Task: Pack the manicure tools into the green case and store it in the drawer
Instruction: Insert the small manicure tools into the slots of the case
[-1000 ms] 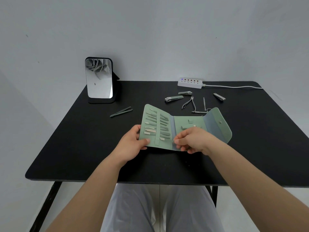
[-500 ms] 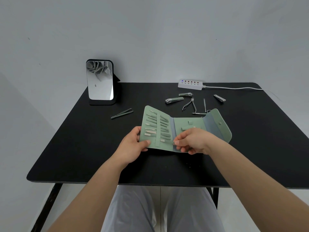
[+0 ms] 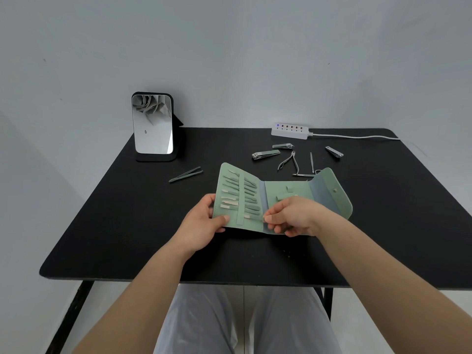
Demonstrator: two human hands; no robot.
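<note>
The green case lies open on the black table, its left panel tilted up and lined with several slim tools under a strap. My left hand grips the case's lower left corner. My right hand pinches the lower edge of the middle panel near the fold. Beyond the case lie loose tools: tweezers, a large nail clipper, a small clipper, cuticle nippers, a thin pick, another clipper, and scissors partly hidden by the flap.
A standing mirror is at the back left of the table. A white power strip with its cable runs along the back right. My legs show below the table's front edge. No drawer is in view.
Both hands keep their grip on the case; they and the case have barely moved. The view has shifted slightly.
</note>
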